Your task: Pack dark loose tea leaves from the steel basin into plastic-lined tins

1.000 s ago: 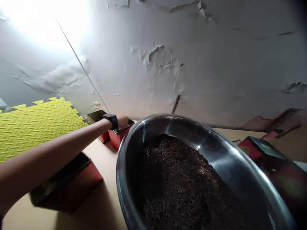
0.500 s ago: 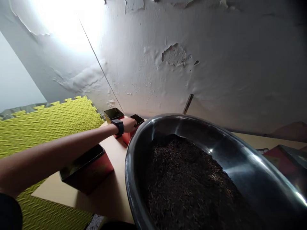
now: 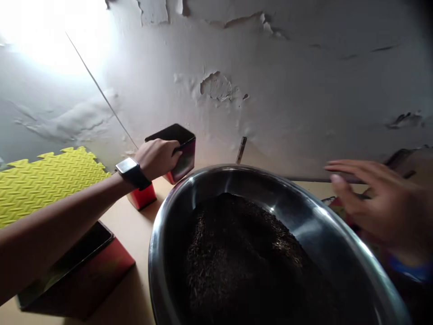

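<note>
My left hand [image 3: 158, 157], with a watch on its wrist, grips the near rim of a dark-mouthed red box [image 3: 185, 158], which is lifted and tilted behind the bowl's left edge. A big steel bowl [image 3: 161, 225] holds dark, crumbly material [image 3: 233, 253]. My right hand [image 3: 379, 198] hovers over the bowl's right rim, fingers apart and nothing between them. Beneath my left wrist stands another red box [image 3: 144, 197]. A larger red box [image 3: 91, 275] with a dark opening sits at the lower left, partly under my forearm.
Yellow foam matting [image 3: 50, 185] lies at the left. Behind the pale table [image 3: 130, 293] rises a wall [image 3: 287, 104] with peeling paint, and a thin dark strip [image 3: 241, 150] leans against it. Dim objects at the far right are partly hidden by my right hand.
My left hand has raised the red box from the table behind the bowl. My right hand has come into view at the right. The view has shifted to the right.
</note>
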Available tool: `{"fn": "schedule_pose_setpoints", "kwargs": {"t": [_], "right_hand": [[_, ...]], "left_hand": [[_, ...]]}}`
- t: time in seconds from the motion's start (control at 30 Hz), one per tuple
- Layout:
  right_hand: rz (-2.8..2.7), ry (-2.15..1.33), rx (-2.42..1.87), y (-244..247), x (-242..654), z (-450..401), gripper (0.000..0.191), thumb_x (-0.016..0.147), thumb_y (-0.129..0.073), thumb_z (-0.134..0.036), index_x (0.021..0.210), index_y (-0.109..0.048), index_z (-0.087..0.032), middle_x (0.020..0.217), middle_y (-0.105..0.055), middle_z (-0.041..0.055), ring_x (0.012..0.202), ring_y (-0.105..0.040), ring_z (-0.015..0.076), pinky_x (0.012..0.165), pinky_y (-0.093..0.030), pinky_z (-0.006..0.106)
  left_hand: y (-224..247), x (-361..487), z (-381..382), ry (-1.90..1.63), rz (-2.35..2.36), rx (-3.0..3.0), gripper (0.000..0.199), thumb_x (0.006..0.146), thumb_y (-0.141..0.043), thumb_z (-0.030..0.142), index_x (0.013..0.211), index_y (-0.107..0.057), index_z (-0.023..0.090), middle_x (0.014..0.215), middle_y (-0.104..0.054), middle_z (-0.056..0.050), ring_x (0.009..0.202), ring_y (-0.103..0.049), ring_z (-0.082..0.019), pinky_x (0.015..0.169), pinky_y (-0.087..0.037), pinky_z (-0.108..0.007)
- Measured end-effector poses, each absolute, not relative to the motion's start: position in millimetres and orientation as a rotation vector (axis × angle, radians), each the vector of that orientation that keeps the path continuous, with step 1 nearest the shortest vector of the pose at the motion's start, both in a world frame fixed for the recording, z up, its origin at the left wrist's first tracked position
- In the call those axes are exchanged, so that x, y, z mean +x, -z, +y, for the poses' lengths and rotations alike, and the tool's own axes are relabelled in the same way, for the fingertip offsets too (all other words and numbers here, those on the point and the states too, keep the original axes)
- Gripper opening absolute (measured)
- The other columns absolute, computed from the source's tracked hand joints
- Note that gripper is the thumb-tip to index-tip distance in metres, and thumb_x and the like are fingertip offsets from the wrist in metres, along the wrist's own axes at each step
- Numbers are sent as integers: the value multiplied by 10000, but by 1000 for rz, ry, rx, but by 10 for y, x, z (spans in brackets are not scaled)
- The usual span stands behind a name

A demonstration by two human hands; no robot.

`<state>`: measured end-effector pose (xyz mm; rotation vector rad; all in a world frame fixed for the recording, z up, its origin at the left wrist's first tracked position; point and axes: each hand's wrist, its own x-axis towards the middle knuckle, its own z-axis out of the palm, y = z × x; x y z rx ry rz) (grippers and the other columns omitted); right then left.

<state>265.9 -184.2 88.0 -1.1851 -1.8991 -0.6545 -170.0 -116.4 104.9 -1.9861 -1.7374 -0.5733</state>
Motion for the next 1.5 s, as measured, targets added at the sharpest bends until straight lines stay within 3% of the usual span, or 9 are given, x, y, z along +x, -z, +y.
{"fn": "schedule_pose_setpoints", "kwargs": {"t": [0.17,0.43,0.57,0.67,0.83,1.17,1.27,1.37,1.5], "right_hand": [[-2058,552,-998,-1015,1849,-1375,252,790,-449,-206,1016,-558,-234,1019,-584,56,969,-534,220,867,-428,397],[-2228,330,-1068,-208,2145,-711,303,786,-353,-102,970,-584,-168,927,-607,63,893,-547,179,833,-426,310],[-2434,208,-1332,-50,2244,-623,315,787,-354,-100,963,-603,-175,952,-623,47,890,-562,151,828,-408,262],[-2500,242,-1489,-17,2153,-646,281,819,-376,-188,1000,-591,-179,983,-623,65,918,-565,175,824,-398,279],[-2618,262,-1708,82,1944,-786,262,777,-458,-258,1015,-542,-186,912,-634,83,812,-602,230,666,-430,319],[-2678,38,-1735,33,1955,-837,293,752,-482,-415,946,-583,-220,900,-650,83,791,-612,237,606,-413,297],[-2755,58,-1822,51,1949,-857,255,707,-539,-333,902,-598,-180,834,-653,110,704,-620,244,538,-390,289],[-2674,224,-1827,24,1948,-860,203,757,-450,-227,873,-606,-170,768,-652,106,664,-617,229,539,-383,294],[-2382,474,-1687,-147,1985,-890,296,791,-391,-224,1029,-568,-222,798,-650,69,695,-603,212,586,-398,308]], "left_hand": [[-1019,-842,-1066,710,-1371,-2308,394,857,-309,386,957,-599,139,767,-587,-118,775,-540,-233,709,-335,-349],[-35,304,-617,358,-700,-2732,236,848,-401,303,895,-576,152,639,-604,-92,632,-567,-201,625,-391,-323],[154,312,-581,378,-584,-2741,192,854,-392,264,903,-546,161,697,-625,-51,675,-575,-176,696,-414,-310],[130,268,-612,370,-548,-2778,187,846,-390,248,901,-552,173,707,-630,-41,712,-577,-169,751,-405,-312],[81,283,-725,313,-351,-2899,157,812,-436,242,870,-579,212,693,-638,-9,708,-574,-144,881,-336,-327],[73,265,-715,262,-277,-2936,144,776,-506,291,738,-616,207,705,-648,-9,750,-577,-151,932,-302,-332],[24,230,-720,295,-300,-2925,251,795,-485,374,678,-620,198,668,-637,-15,723,-572,-155,957,-267,-379],[3,201,-694,389,-397,-2895,342,839,-416,373,631,-612,186,656,-628,-15,748,-564,-153,994,-191,-430],[14,174,-595,461,-517,-2890,306,832,-429,317,648,-616,160,714,-628,-41,799,-554,-161,910,-315,-364]]}}
